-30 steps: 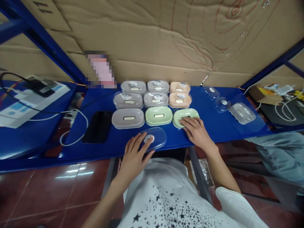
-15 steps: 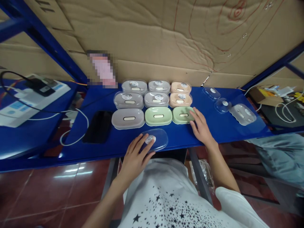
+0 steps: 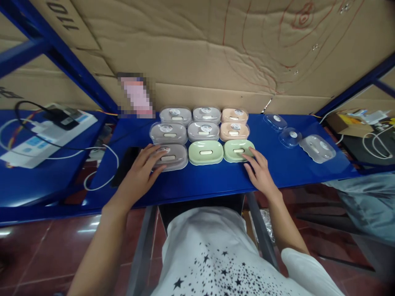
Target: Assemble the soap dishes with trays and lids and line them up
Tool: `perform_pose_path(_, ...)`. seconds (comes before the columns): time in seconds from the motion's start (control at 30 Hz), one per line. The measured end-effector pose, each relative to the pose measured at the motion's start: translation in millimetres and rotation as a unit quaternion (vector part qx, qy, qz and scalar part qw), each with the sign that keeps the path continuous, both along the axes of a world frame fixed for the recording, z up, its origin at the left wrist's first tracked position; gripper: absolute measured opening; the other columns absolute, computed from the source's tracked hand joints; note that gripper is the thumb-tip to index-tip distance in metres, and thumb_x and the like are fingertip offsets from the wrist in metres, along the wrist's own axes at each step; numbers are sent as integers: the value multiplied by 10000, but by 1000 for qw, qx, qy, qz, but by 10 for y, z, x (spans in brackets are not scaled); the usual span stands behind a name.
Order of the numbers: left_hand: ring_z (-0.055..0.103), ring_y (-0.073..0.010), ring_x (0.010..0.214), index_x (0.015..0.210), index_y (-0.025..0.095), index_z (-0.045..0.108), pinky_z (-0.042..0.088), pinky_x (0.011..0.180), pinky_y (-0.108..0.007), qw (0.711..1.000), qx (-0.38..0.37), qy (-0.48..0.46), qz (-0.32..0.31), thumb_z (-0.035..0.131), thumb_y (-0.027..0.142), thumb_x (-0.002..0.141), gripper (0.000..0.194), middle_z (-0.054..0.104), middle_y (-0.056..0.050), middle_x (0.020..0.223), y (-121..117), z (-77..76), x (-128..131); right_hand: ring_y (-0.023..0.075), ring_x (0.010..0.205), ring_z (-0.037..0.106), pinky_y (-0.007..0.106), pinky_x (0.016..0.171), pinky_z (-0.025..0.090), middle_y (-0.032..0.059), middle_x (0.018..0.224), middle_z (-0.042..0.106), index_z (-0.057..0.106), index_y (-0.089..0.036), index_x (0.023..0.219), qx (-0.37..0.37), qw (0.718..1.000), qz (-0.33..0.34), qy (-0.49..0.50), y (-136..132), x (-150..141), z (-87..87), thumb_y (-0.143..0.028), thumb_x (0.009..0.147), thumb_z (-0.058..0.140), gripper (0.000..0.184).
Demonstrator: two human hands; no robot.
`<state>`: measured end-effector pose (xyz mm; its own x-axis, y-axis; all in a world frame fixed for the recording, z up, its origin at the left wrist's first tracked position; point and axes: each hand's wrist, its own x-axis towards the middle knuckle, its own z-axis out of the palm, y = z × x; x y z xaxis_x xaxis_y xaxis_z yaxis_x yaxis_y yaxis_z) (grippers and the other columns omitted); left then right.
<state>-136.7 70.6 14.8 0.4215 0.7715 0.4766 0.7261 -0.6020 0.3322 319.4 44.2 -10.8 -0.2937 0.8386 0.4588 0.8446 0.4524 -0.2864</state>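
Observation:
My left hand [image 3: 139,170] grips a clear plastic lid [image 3: 180,150] over the front-left grey soap dish [image 3: 173,167]; its fingers reach across the top and the thumb is at the front edge. Beside it stands a light green soap dish [image 3: 199,158] with a cream bar-shaped piece in its middle and no lid. Fingers apart, my right hand [image 3: 259,172] touches the second green dish [image 3: 232,147], also uncovered. Behind them are grey dishes [image 3: 197,137] and peach dishes [image 3: 227,133] under clear lids with round white stickers.
Two loose clear lids [image 3: 290,142] and a grey dish cover [image 3: 317,149] lie on the right of the blue table [image 3: 200,181]. At left are a dark phone [image 3: 125,162], partly behind my arm, a white cable [image 3: 115,154] and a power strip [image 3: 49,137]. Cardboard [image 3: 185,49] stands behind.
My left hand has carried the clear lid from the table's front edge up and left onto the grey dish. My right hand has shifted slightly downward by the green dish.

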Motion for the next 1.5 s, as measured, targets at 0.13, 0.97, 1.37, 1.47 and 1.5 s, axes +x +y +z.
perform_pose_path(0.13,438,-347,1591,1613,300,481,397,1311,-604,1000,5,-3,6,565,322,1104,517,516,-130,1639,-71,-50,-17,354,1559,457,617,1256,406,148,1692,468,587,-261,1548,-7,1000,-3,-26,-1,24,-16,-362,1134,469,442)
perform_pose_path(0.97,441,-374,1571,1493,267,575,419,1278,-611,1000,-8,14,15,678,468,1034,511,435,-159,1681,62,-156,-140,322,1615,401,555,1341,339,192,1701,467,434,-155,1665,-21,949,297,-103,845,-2007,150,-382,1110,555,611)
perform_pose_path(1.37,387,-447,1601,1569,314,528,369,1260,-659,994,62,22,84,724,372,1004,602,367,-172,1745,-218,-92,123,379,1608,383,660,1303,266,174,1709,459,446,-211,1664,20,992,-115,-53,935,276,609,-460,1119,411,601)
perform_pose_path(1.47,452,-424,1555,1603,352,483,423,1231,-619,991,102,-8,86,762,260,964,703,403,-160,1712,-441,-172,293,466,1563,387,727,1229,291,257,1700,421,508,-141,1594,-37,945,-309,-106,942,1122,428,-596,1063,492,700)
perform_pose_path(1.5,480,-417,1530,1597,355,489,440,1215,-609,991,106,-5,85,768,238,956,709,421,-161,1694,-498,-208,350,478,1524,421,732,1197,321,274,1662,454,535,-134,1557,-64,934,-332,-117,911,1272,359,-639,1043,512,721)
